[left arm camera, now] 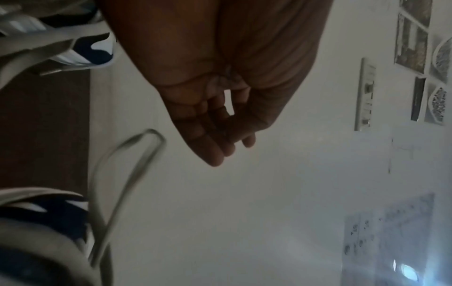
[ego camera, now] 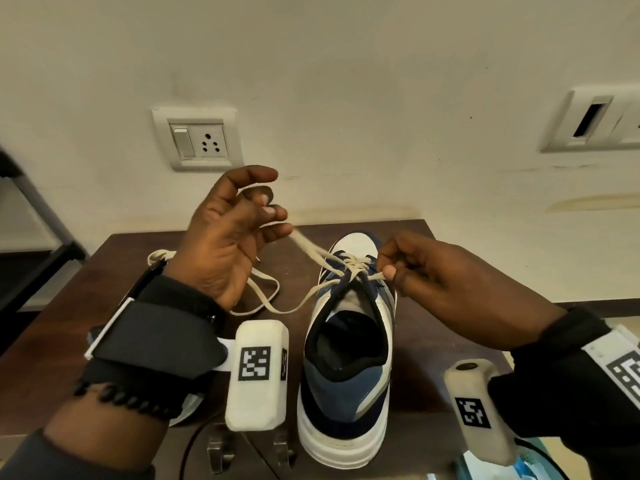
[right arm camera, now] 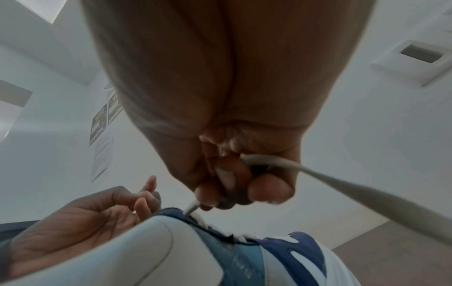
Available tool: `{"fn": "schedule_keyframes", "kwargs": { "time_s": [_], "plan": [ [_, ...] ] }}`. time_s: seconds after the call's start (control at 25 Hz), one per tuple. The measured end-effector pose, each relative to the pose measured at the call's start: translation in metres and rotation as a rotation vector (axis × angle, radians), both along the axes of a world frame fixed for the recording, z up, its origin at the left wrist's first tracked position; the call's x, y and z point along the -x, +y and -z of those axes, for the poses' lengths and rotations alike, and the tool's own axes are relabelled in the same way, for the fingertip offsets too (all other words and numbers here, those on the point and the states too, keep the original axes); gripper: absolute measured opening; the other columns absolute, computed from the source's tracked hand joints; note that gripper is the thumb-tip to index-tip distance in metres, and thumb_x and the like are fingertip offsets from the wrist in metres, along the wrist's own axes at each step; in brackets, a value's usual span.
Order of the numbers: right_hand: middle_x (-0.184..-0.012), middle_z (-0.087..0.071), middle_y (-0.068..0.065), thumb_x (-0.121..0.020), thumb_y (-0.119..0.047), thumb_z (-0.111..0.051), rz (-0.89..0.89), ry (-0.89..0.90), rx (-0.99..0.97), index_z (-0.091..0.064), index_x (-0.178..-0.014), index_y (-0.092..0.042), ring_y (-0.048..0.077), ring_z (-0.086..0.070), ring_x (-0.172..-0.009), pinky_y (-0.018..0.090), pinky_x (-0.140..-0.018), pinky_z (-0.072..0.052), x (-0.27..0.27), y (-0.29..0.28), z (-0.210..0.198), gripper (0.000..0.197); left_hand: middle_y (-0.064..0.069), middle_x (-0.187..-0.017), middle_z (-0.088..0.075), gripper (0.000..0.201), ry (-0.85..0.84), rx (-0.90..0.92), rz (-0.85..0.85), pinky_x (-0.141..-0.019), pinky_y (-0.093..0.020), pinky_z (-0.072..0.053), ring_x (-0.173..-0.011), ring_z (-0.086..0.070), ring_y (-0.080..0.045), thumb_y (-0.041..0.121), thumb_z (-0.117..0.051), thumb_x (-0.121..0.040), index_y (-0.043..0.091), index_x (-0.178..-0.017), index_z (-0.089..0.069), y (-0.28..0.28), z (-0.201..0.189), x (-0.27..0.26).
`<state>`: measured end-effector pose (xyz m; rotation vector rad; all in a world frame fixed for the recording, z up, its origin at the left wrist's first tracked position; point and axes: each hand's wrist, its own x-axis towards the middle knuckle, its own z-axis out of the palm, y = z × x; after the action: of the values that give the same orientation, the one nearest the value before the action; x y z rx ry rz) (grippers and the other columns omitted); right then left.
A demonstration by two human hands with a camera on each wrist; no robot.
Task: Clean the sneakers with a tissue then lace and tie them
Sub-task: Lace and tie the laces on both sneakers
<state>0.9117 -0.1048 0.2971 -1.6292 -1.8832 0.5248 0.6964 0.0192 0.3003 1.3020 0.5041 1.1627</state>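
We see the dark wooden table butted against the cream wall, its far edge just beyond the toe of the sneaker. The sneaker stands upright at the centre, heel toward us, in white, navy and blue panels over a thick white sole. Bare table lies on both sides of it. Our left hand is raised above the table, palm up, fingers curled and pinching the flat cream lace. Our right hand is lower, thumb and fingers clamped on the lace at the eyelets.
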Motion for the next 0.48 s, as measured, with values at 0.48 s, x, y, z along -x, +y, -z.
{"fn": "schedule_keyframes", "kwargs": {
  "time_s": [0.48],
  "plan": [
    [-0.080,-0.062,-0.005,-0.088,-0.024,-0.058,-0.015,0.021,-0.028,-0.054,-0.088,-0.027,0.011,-0.055,-0.069,0.037,-0.065,-0.048,0.005,0.000,0.001,0.005,0.013,-0.106,-0.062,0.024,0.903,-0.711,0.122,-0.093,-0.033,-0.047,-0.105,-0.057,-0.004,0.017,-0.055,-0.095,0.029,-0.115,-0.063,-0.020,0.016,-0.016]
  ]
}}
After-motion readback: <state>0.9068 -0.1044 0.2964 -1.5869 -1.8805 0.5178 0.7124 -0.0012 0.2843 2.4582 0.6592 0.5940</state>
